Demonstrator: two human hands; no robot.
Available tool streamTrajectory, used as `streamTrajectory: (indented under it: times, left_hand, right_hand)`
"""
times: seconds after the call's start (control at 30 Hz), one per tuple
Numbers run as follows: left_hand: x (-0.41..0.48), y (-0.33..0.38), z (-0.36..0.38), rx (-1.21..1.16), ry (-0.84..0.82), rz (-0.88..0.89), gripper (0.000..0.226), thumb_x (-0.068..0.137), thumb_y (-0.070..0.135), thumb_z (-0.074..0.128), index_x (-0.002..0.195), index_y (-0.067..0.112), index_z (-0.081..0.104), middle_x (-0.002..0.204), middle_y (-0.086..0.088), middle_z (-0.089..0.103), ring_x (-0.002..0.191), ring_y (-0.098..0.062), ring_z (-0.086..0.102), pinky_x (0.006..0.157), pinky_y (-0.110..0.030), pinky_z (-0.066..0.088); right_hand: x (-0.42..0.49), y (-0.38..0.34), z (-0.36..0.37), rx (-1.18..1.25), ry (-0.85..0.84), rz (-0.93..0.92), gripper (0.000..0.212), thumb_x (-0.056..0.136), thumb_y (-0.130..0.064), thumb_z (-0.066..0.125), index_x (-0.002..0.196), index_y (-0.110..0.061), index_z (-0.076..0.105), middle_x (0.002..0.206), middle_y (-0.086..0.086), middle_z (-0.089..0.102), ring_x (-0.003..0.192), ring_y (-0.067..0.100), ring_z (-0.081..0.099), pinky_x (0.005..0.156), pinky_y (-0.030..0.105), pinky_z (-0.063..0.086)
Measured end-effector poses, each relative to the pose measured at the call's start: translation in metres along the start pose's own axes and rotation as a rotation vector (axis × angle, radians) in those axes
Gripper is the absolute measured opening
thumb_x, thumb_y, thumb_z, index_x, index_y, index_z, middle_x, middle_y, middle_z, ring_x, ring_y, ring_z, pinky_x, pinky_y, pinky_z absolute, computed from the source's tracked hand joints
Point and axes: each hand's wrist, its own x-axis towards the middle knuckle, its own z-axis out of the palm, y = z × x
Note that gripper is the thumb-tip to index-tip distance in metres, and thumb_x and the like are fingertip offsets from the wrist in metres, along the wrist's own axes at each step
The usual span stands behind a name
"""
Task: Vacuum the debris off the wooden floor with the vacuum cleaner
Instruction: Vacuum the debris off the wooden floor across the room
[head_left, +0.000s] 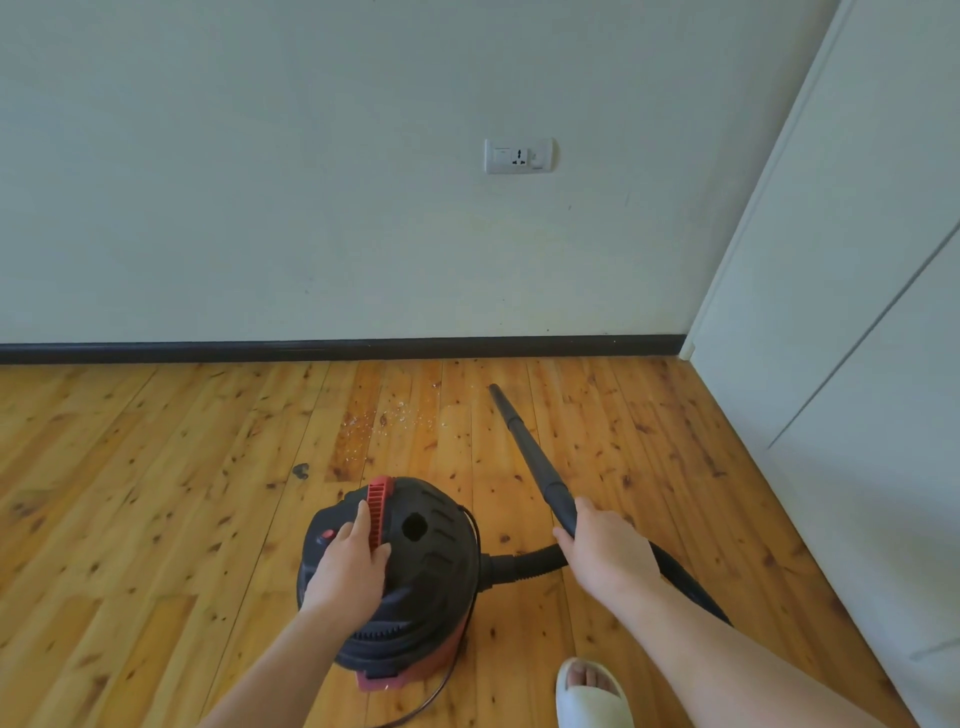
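1. On the wooden floor (156, 467), low in the middle of the view, the vacuum cleaner (415, 561) is standing. It has a round black body with a red base, and the left forearm is hiding part of its near side.
2. The left grip (350, 566) is holding the red handle (378, 512) on top of the body, with the thumb on one side and the fingers on the other. The fingers are covering part of a small red switch (327, 534).
3. The right grip (605, 551) is wrapping around the thick end of the black tube (524, 447).
4. The tube is pointing toward the skirting board (208, 352). Its tip is sitting low, but it is not possible to tell if it is touching the boards.
5. The debris (374, 421) is lying left of the tip, apart from it, between the vacuum cleaner and the skirting board. The pale specks are too small to tell their material.
6. The hose (524, 564) is leaving the right side of the body, and the right grip and forearm are hiding much of it.
7. The bottom edge is cutting off the thin cord (436, 691) and the white slipper (592, 696).
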Motion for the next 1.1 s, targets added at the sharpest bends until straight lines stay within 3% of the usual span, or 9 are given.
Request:
streamTrajectory:
  times: [0.17, 0.47, 0.6, 0.7, 0.83, 1.03, 1.1]
  left_hand:
    - [0.009, -0.003, -0.002, -0.012, 0.005, -0.015, 0.07, 0.105, 0.028, 0.048, 0.163, 0.02, 0.009, 0.106, 0.001, 0.055, 0.077, -0.009, 0.062, 0.056, -0.019, 0.046]
    - [-0.018, -0.019, -0.015, 0.025, -0.015, -0.087, 0.072, 0.104, 0.022, 0.05, 0.163, 0.015, 0.01, 0.115, -0.006, 0.055, 0.086, -0.015, 0.06, 0.065, -0.026, 0.05]
    - [-0.038, -0.029, -0.02, 0.042, -0.03, -0.115, 0.072, 0.102, 0.019, 0.049, 0.163, 0.015, 0.011, 0.119, -0.009, 0.056, 0.09, -0.02, 0.063, 0.071, -0.031, 0.057]
    - [-0.052, -0.033, -0.021, 0.031, -0.034, -0.116, 0.07, 0.102, 0.018, 0.05, 0.163, 0.015, 0.014, 0.117, -0.01, 0.057, 0.085, -0.018, 0.062, 0.065, -0.028, 0.053]
    - [-0.058, -0.04, -0.023, 0.033, -0.023, -0.117, 0.069, 0.103, 0.021, 0.048, 0.163, 0.014, 0.014, 0.116, -0.01, 0.057, 0.084, -0.019, 0.057, 0.063, -0.028, 0.045]
    - [-0.047, -0.042, -0.019, 0.038, 0.017, -0.114, 0.068, 0.104, 0.02, 0.046, 0.163, 0.014, 0.013, 0.12, -0.009, 0.056, 0.088, -0.019, 0.057, 0.064, -0.027, 0.042]
    - [-0.037, -0.045, -0.019, 0.033, 0.035, -0.112, 0.066, 0.104, 0.02, 0.045, 0.163, 0.014, 0.015, 0.119, -0.008, 0.055, 0.089, -0.018, 0.056, 0.067, -0.027, 0.042]
  right_hand:
    - [0.015, 0.001, -0.002, -0.002, -0.009, -0.025, 0.056, 0.106, -0.047, 0.049, 0.154, -0.022, 0.036, 0.118, -0.003, 0.069, 0.104, 0.016, 0.07, 0.075, 0.025, 0.056]
    - [-0.049, 0.032, -0.025, 0.028, -0.065, -0.088, 0.063, 0.105, -0.049, 0.05, 0.16, -0.025, 0.03, 0.136, -0.003, 0.063, 0.114, 0.014, 0.066, 0.087, 0.026, 0.057]
    - [-0.081, 0.047, -0.031, 0.061, -0.123, -0.096, 0.061, 0.104, -0.05, 0.052, 0.157, -0.026, 0.034, 0.125, -0.004, 0.065, 0.1, 0.012, 0.067, 0.081, 0.025, 0.057]
    - [-0.098, 0.046, -0.031, 0.096, -0.13, -0.106, 0.06, 0.104, -0.048, 0.052, 0.157, -0.025, 0.034, 0.116, -0.008, 0.063, 0.093, 0.008, 0.066, 0.075, 0.021, 0.056]
    - [-0.107, 0.033, -0.029, 0.095, -0.12, -0.125, 0.056, 0.105, -0.047, 0.052, 0.154, -0.024, 0.037, 0.109, -0.008, 0.064, 0.082, 0.007, 0.062, 0.059, 0.017, 0.043]
    - [-0.083, 0.01, -0.018, 0.026, -0.124, -0.122, 0.059, 0.106, -0.046, 0.05, 0.157, -0.022, 0.033, 0.124, -0.002, 0.066, 0.104, 0.015, 0.067, 0.081, 0.026, 0.056]
    - [-0.066, 0.002, -0.013, 0.033, -0.131, -0.12, 0.058, 0.105, -0.046, 0.05, 0.156, -0.022, 0.035, 0.117, -0.004, 0.067, 0.099, 0.014, 0.068, 0.079, 0.027, 0.057]
